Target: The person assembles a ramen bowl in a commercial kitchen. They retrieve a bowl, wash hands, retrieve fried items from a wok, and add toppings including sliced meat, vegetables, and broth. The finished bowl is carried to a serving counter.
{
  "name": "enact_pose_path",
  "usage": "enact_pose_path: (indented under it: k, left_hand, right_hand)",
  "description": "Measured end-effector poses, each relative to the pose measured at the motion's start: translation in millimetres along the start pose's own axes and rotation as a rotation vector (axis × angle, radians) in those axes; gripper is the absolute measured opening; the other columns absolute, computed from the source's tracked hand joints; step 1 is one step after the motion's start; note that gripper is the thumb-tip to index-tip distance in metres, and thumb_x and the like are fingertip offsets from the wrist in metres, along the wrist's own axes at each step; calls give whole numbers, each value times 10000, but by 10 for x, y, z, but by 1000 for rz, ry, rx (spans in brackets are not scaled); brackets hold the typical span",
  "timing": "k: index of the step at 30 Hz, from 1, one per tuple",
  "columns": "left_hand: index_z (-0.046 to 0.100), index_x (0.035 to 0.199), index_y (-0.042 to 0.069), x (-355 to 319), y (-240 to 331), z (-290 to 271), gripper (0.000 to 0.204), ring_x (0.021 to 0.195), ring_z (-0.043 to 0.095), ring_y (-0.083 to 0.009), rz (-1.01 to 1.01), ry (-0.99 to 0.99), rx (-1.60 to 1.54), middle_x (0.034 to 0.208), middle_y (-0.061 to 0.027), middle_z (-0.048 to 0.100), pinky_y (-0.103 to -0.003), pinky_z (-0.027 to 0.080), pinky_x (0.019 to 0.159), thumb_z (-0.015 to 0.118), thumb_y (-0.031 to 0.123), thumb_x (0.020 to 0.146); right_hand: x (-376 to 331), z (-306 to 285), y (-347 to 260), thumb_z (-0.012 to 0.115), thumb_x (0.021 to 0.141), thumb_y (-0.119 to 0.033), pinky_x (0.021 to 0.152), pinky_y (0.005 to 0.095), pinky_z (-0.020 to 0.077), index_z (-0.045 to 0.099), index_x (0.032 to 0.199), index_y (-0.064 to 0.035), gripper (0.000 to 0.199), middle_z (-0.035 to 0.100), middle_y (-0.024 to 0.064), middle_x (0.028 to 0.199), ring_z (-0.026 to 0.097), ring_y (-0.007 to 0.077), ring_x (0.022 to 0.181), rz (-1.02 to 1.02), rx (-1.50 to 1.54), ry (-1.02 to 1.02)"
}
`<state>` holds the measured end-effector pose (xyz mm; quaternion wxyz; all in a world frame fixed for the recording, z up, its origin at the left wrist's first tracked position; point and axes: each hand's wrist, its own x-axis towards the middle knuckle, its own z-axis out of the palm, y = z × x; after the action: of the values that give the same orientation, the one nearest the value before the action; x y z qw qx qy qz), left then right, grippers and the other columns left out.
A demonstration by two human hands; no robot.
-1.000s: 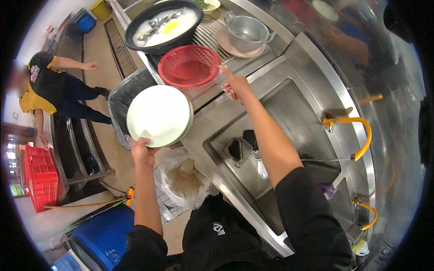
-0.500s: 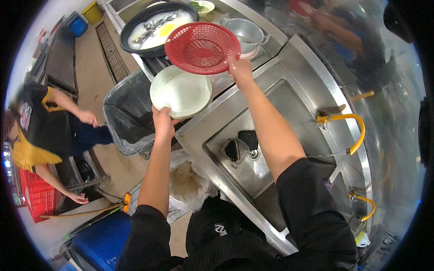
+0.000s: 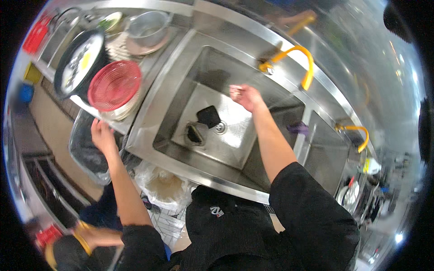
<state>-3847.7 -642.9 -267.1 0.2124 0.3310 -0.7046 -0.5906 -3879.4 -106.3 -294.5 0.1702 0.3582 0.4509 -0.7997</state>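
Note:
My left hand (image 3: 104, 137) is open, its fingers beside the front rim of a stack of pale plates (image 3: 121, 112). A red plastic strainer basket (image 3: 114, 86) rests tilted on that stack. Over the steel sink (image 3: 181, 118), my right hand (image 3: 246, 97) hangs with loosely bent fingers and nothing visible in it. On the sink floor lie a dark flat pad (image 3: 208, 117) and a clear container with something dark in it (image 3: 195, 134), both near the drain (image 3: 220, 128).
A black basin (image 3: 63, 74) of foamy water and cutlery stands at the far left, near a grey metal pot (image 3: 148, 28). Yellow taps (image 3: 307, 74) arch over the sinks. A lined bin (image 3: 88, 156) and a bagged bucket (image 3: 163, 185) stand before the counter; another person (image 3: 72, 250) is at lower left.
The red basket and the plate have left my hands and now rest on the counter at left. My right hand has moved over the sink. The view has swung right.

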Motion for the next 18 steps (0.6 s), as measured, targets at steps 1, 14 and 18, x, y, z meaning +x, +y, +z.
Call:
enact_pose_path:
  k: [1, 14, 18]
  left_hand:
    - [658, 1252, 13, -294, 60, 95, 289, 840, 664, -143, 66, -54, 14, 982, -63, 705, -284, 555, 694, 587, 166, 1017]
    - [575, 1434, 11, -4296, 406, 3112, 466, 1422, 469, -377, 561, -1242, 109, 1484, -226, 550, -444, 324, 1201, 469, 306, 1089]
    - [466, 1485, -43, -4371, 607, 3791, 562, 1419, 447, -290, 455, -1314, 106, 1537, -176, 487, -416, 307, 1212, 451, 308, 1045]
  right_hand:
    - [-176, -481, -110, 463, 1028, -142, 822, 406, 597, 620, 1114, 69, 276, 699, 185, 1017, 699, 266, 884, -31, 73, 10]
    - [-374, -1514, -101, 472, 1014, -174, 919, 456, 568, 718, 1020, 43, 328, 755, 210, 1083, 729, 321, 1003, -246, 235, -188]
    - [-359, -1329, -251, 510, 976, -179, 868, 470, 564, 722, 982, 35, 301, 742, 228, 1022, 725, 348, 952, -368, -11, -57]
